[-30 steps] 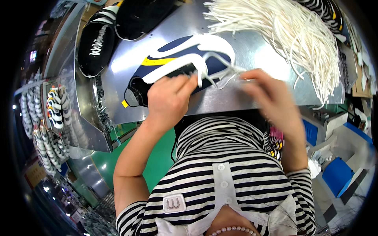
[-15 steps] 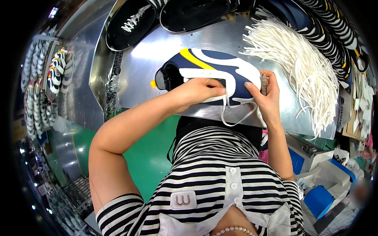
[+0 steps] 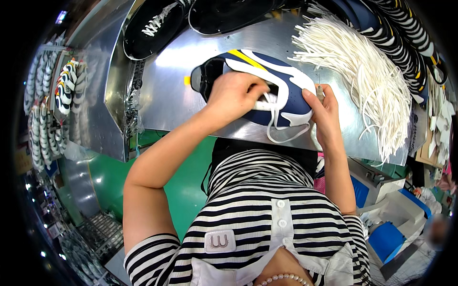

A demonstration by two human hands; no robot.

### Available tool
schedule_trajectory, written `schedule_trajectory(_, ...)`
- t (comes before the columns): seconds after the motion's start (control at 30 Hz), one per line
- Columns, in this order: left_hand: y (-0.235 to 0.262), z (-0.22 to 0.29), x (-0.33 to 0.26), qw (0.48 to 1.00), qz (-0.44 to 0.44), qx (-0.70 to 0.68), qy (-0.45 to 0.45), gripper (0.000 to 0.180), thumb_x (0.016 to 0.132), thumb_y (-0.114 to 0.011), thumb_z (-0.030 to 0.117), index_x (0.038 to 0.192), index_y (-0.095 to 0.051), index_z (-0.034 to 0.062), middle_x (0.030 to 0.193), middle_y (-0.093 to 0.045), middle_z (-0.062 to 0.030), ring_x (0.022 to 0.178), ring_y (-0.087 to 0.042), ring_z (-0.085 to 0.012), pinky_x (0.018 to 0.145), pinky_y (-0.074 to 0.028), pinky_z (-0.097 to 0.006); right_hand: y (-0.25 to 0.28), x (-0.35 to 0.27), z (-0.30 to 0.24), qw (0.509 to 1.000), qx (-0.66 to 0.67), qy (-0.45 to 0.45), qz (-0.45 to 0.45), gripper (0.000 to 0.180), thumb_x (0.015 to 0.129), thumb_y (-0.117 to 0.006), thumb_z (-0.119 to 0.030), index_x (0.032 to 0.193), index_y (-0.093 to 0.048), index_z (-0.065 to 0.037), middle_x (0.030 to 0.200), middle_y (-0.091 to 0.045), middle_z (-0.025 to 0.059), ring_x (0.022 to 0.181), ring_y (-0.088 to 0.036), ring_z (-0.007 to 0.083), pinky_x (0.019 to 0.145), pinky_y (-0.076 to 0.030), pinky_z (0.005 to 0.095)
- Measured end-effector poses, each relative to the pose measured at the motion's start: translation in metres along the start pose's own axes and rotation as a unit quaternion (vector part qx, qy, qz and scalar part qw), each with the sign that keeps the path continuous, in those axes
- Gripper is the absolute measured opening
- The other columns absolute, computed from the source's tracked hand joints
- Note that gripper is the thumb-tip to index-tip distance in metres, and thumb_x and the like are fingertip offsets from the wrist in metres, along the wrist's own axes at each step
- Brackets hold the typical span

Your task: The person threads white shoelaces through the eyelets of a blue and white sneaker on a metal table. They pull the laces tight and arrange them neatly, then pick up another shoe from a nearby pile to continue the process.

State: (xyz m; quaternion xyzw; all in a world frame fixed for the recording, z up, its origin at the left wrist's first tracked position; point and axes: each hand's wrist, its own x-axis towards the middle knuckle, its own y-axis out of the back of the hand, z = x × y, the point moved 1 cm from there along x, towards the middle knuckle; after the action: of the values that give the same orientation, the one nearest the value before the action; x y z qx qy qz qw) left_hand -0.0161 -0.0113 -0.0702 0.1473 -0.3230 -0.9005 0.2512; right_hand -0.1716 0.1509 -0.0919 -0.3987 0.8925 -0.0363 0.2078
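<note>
Navy sneaker with white and yellow trim, lying on its side on the steel counter, toe toward the right. Left hand clamped over the middle of the upper, fingers curled down into the lace area, pinning it flat. Right hand up at the toe end, thumb and forefinger pinched on what looks like a thin metal tool or the lace tip; too small to call. White lace looping loose off the counter's near edge.

Likely light, with a soft, giving upper and a stiffer sole, so best held broad across the upper or by the sole rim, not by the thin collar. Lace limp and slippery-looking, prone to sliding back through an eyelet; best pinched at the stiff tip.

Big heap of white laces just right of the sneaker. Black shoes at the counter's far edge, striped ones stacked far right.
</note>
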Motion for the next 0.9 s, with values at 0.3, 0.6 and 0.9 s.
schedule_trajectory(0.3,0.18,-0.114,-0.065,0.864,0.373,0.338,-0.004,0.014,0.09,-0.068,0.017,0.095,-0.068,0.0035,0.095,-0.066,-0.0122,0.09,-0.062,-0.029,0.082,-0.049,-0.038,0.043,-0.008,-0.001,0.996,0.076,0.028,0.047,0.033,0.089,-0.073,-0.018,0.111,-0.052,-0.004,0.094,-0.066,0.0061,0.075,-0.063,0.0081,0.06,-0.049,0.0197)
schedule_trajectory(0.6,0.08,0.0,-0.037,0.976,0.207,0.017,-0.067,0.011,0.09,-0.066,0.01,0.096,-0.068,0.0,0.1,-0.07,-0.0088,0.091,-0.064,-0.0177,0.084,-0.05,-0.031,0.055,0.002,0.021,0.964,-0.201,0.141,0.105,0.031,0.092,-0.069,-0.029,0.106,-0.06,-0.004,0.083,-0.065,0.0062,0.071,-0.061,0.0146,0.064,-0.048,0.0276)
schedule_trajectory(0.9,0.021,0.062,0.005,0.956,0.135,0.006,-0.26,0.006,0.084,-0.07,0.003,0.09,-0.068,0.0009,0.118,-0.067,-0.0127,0.102,-0.06,-0.0254,0.089,-0.047,-0.035,0.05,-0.014,-0.019,0.955,-0.187,0.223,0.047,0.023,0.085,-0.075,-0.012,0.106,-0.07,-0.004,0.084,-0.054,-0.0011,0.077,-0.049,0.0073,0.068,-0.04,0.0213)
